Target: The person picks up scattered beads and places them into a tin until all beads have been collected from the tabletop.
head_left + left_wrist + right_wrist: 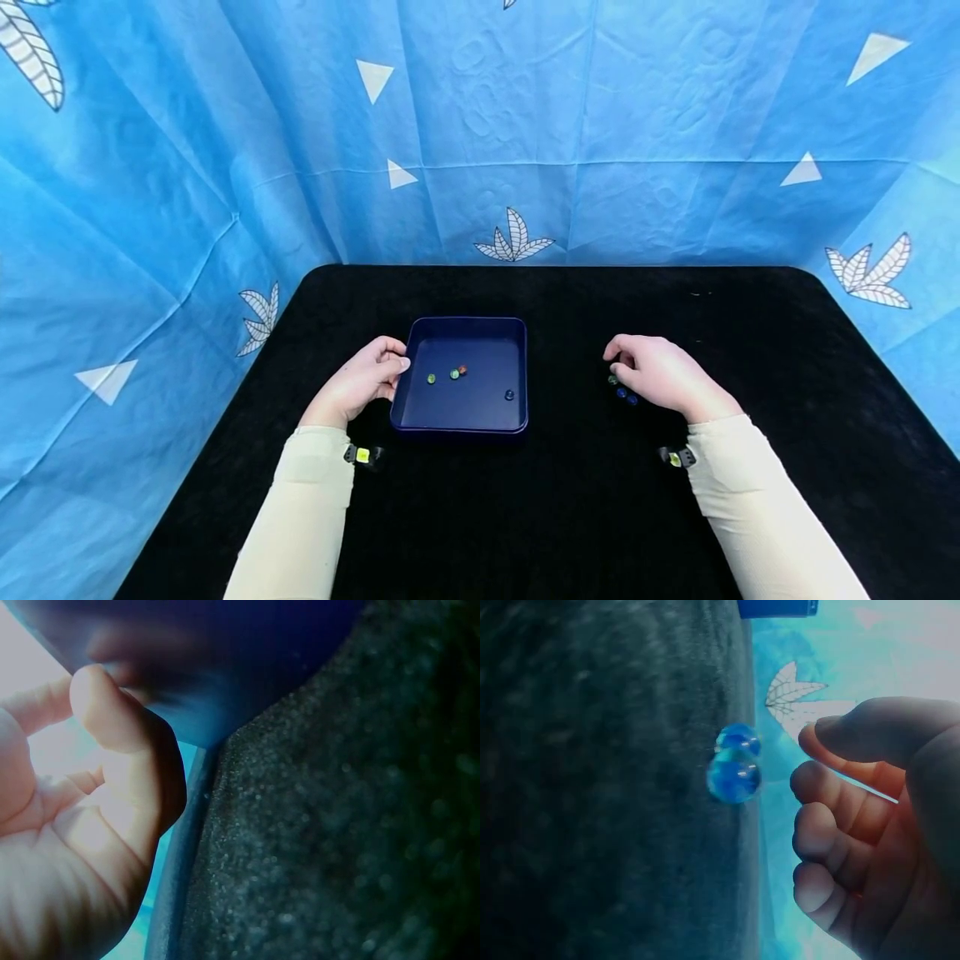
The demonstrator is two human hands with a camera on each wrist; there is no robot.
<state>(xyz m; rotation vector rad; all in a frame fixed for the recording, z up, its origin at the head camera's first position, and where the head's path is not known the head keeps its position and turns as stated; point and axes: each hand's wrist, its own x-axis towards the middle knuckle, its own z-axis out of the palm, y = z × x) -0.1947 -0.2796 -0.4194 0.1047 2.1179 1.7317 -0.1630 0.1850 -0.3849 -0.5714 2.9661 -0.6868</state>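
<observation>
Behind and along both sides, blue curtain (487, 100): hangs in folds and creases, printed with white triangles and leaf sprays, apparently to screen off the room beyond. In front of this, surface (517, 517): spreads wide in black, with rounded far corners; looks nubbly up close, probably enough to slow anything round, and dark enough to make glossy colours stand out. From below, pale sleeves (300, 508): stretch forward well apart, covering both forearms. Left of middle, dark blue tray (465, 412): sits square, low-walled, round-cornered, seemingly well suited to keeping small round things together. At the left rim, left grip (362, 379): grasps the wall with thumb and bent fingers, seemingly lightly, probably to prevent sliding. Well apart on the other side, right grip (662, 373): hangs low, released and loosely curled, with nothing visible between thumb and forefinger; probably turned downward for reach close to the surface. Inside the tray: green marble (431, 378) alone toward the left, pale green marble (454, 374) just beside orange-brown marble (462, 369) near the middle, dark blue marble (510, 395) alone toward the right; free to roll only as far as the walls. Just beside the right grip, in a short row: dark green marble (612, 379), then two blue marbles (622, 392) close together; lie on the surface, apparently held still by texture alone.
</observation>
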